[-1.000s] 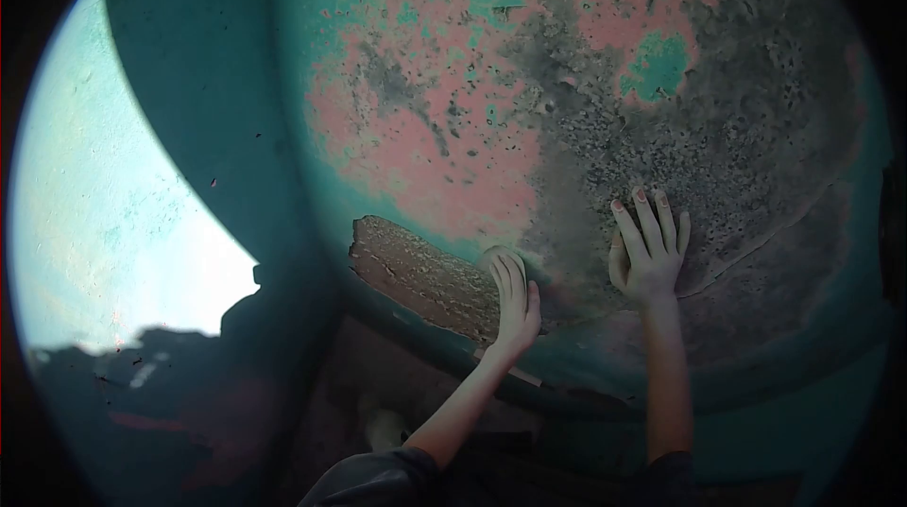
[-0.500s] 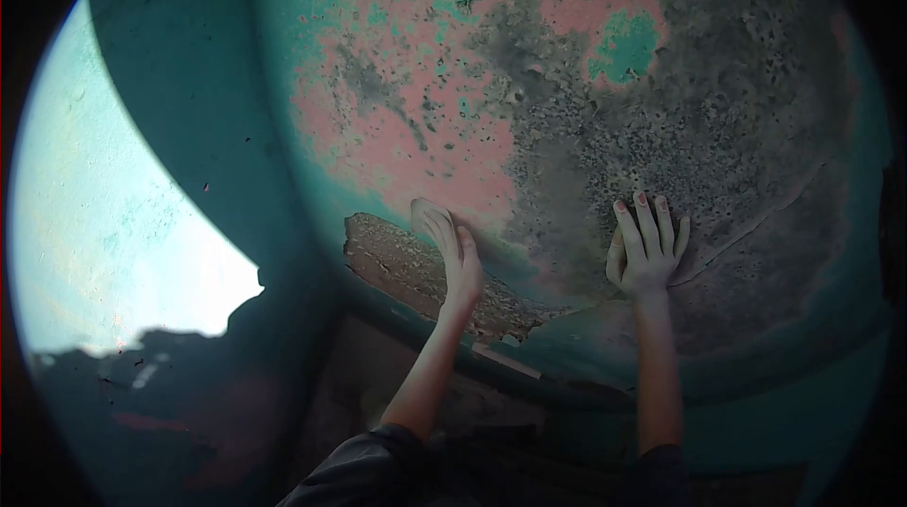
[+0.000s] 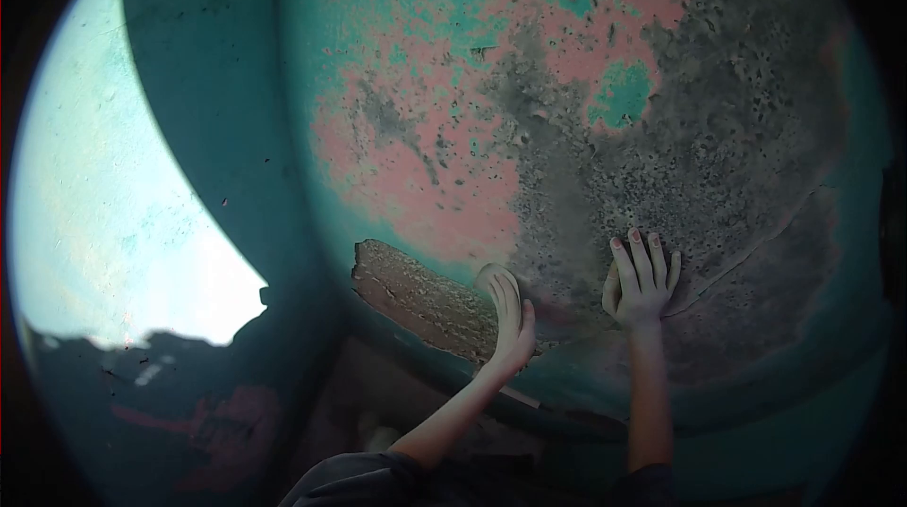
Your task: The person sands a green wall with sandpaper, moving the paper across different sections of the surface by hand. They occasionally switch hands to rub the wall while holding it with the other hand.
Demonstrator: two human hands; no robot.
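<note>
A large curved wall (image 3: 567,186) in worn teal, pink and grey fills the middle and right of the view. My left hand (image 3: 510,318) rests against it near the right end of a rough brown exposed patch (image 3: 420,299), fingers stretched upward and holding nothing. To its right, my right hand (image 3: 642,280) lies with fingers spread on the pitted grey area (image 3: 680,157), also holding nothing. Both palms face the surface. A thin raised crack (image 3: 746,261) runs up and right from beside my right hand.
On the left, a bright sunlit surface (image 3: 123,223) shows past a dark teal curved edge (image 3: 208,110). Beneath the wall's lower rim is a shadowed recess (image 3: 368,384). A pale strip (image 3: 521,397) lies along that rim.
My left hand has slid right and down along the wall, closer to my right hand. The camera view has shifted, so the wall sits lower in the frame. My right hand stays beside the crack.
</note>
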